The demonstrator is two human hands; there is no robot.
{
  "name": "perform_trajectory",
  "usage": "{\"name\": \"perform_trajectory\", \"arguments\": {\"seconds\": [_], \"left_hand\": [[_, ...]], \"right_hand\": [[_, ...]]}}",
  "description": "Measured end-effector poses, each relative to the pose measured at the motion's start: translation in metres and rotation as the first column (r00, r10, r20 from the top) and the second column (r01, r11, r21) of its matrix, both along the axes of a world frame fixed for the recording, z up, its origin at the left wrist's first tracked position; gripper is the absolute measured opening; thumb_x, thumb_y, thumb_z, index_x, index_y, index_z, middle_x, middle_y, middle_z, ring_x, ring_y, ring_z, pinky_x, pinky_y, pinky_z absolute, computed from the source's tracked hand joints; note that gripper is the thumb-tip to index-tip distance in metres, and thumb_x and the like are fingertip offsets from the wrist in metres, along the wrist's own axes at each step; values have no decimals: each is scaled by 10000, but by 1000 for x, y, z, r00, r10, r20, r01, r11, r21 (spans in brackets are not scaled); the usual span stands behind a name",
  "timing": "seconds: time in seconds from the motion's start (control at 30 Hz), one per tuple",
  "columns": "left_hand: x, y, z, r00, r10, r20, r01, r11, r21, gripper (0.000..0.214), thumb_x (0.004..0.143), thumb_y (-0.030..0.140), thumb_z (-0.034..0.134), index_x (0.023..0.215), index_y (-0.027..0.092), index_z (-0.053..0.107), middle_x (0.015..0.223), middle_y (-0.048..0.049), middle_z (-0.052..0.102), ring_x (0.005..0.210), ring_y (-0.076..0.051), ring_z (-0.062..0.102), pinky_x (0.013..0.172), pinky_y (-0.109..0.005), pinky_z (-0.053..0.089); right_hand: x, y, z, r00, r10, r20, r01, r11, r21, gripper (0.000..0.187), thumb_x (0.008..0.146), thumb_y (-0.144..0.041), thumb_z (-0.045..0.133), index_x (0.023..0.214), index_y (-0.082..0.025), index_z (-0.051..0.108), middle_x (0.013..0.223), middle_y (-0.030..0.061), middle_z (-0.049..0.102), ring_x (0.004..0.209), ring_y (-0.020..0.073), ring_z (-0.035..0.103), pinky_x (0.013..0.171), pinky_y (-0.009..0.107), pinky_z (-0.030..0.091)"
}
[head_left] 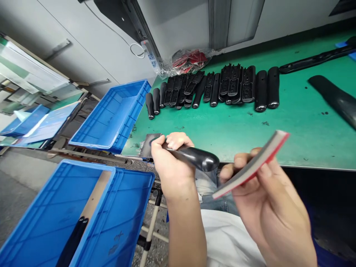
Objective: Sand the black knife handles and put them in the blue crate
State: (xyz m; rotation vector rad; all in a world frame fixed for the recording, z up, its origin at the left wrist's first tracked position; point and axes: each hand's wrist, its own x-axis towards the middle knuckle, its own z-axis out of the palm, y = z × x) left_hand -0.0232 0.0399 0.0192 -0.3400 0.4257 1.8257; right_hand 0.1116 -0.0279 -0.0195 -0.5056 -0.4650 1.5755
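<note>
My left hand (172,163) is shut around a glossy black knife handle (196,157), and a flat grey metal blade (150,145) sticks out past my fingers to the left. My right hand (267,204) holds a thin sanding block (251,164) with red and pale grey layers by its edges, a little to the right of the handle. The two hands are close but apart. Beyond them, a row of several black handles and ribbed handle pieces (214,87) lies on the green work mat (300,137).
Two blue plastic crates (111,118) (111,218) stand to the left, the nearer holding a long black piece (72,243). Farther left are more blue crates (30,122). A plastic bag of red items (189,61) and a power strip (151,55) sit behind the mat.
</note>
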Motion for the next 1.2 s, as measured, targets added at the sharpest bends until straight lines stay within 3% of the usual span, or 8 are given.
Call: {"name": "perform_trajectory", "arguments": {"seconds": [0.13,0.37,0.6,0.67,0.73,0.83,0.97,1.2], "left_hand": [[3,-6,9,973,184,-138,-181,983,34,207,843,117,400,732,230,266,559,93,314,402,-28,363,403,-122,355],[18,-21,22,911,271,-310,-256,963,90,181,889,145,369,741,218,295,594,85,332,420,-26,367,397,-138,341],[14,-32,28,905,271,-327,-252,962,102,178,890,137,372,745,225,317,612,76,330,400,-33,359,359,-149,317],[6,-30,26,948,207,-241,-181,975,127,171,932,174,371,767,219,374,612,85,330,394,-31,366,362,-125,347],[-3,-25,21,990,-1,-140,26,984,176,194,1007,230,367,870,188,497,641,75,399,416,-30,417,368,-81,370],[-12,-17,9,955,-271,-117,293,921,258,296,1051,400,436,1121,165,601,737,28,561,567,-33,582,458,-27,435],[-11,-10,-6,894,-431,-124,448,855,261,444,1010,488,501,1318,172,551,693,62,629,556,-25,626,498,-46,479],[11,-5,0,824,-510,-248,530,848,18,306,1067,357,433,1224,167,615,639,77,545,380,1,494,358,-67,347]], "right_hand": [[4,-2,-1,995,-75,64,72,996,43,106,994,-309,728,1084,-281,678,994,-3,699,788,189,738,743,262,646],[-12,-13,5,944,-217,248,219,976,18,615,734,-352,975,1166,-271,546,878,26,686,714,249,698,495,291,596],[1,-2,-6,877,-215,429,215,975,49,745,741,-558,917,1305,-271,524,1034,78,666,861,303,695,708,436,636],[6,6,-10,868,-233,438,233,971,54,772,754,-570,902,1346,-274,504,1079,85,655,872,297,690,740,442,631],[12,14,-13,866,-247,434,246,967,60,805,769,-564,890,1396,-281,471,1117,88,642,864,283,684,761,437,625],[21,22,-16,901,-209,381,200,978,62,885,808,-446,894,1497,-348,347,1132,53,626,783,208,655,772,382,613],[22,18,-18,975,34,220,-45,998,42,785,886,-490,794,1517,-374,343,952,1,613,616,143,558,633,295,576],[3,-2,-25,884,-79,460,13,989,144,555,890,-520,733,1384,-335,562,1038,25,678,906,229,666,794,410,617]]}}
